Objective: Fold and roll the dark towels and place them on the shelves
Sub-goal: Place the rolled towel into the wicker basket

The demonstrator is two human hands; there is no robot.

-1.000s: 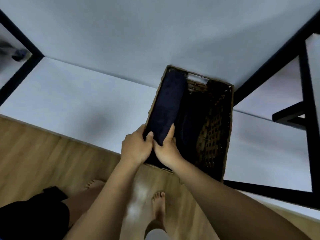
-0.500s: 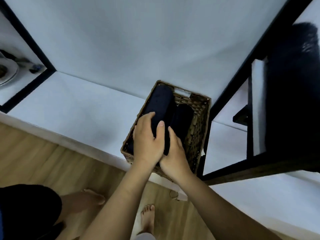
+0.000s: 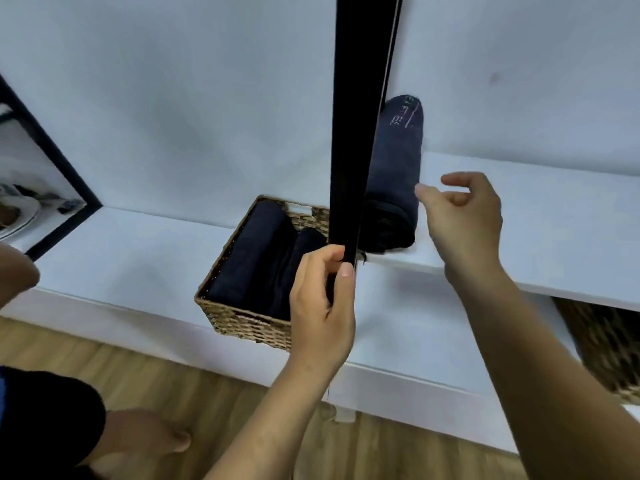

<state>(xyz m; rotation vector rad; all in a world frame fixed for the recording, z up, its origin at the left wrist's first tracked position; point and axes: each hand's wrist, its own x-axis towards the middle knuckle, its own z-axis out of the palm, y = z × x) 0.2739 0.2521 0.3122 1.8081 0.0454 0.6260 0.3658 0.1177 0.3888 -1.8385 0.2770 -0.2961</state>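
A rolled dark towel (image 3: 394,174) lies on the white upper shelf (image 3: 554,237), partly hidden behind a black upright post (image 3: 360,98). My right hand (image 3: 460,216) hovers just right of that roll, fingers loosely curled and holding nothing. My left hand (image 3: 325,299) grips the lower part of the black post. On the lower shelf (image 3: 121,258) stands a wicker basket (image 3: 242,320). It holds two rolled dark towels, one at its left (image 3: 249,251) and one at its right (image 3: 304,251).
A second wicker basket (image 3: 609,344) sits under the upper shelf at the right edge. A black-framed compartment with a plate (image 3: 14,213) is at far left. Wooden floor (image 3: 173,375) and my legs are below.
Both hands have left the towels in the basket. The view has risen. My left hand now holds the post and my right hand is beside the roll on the upper shelf.
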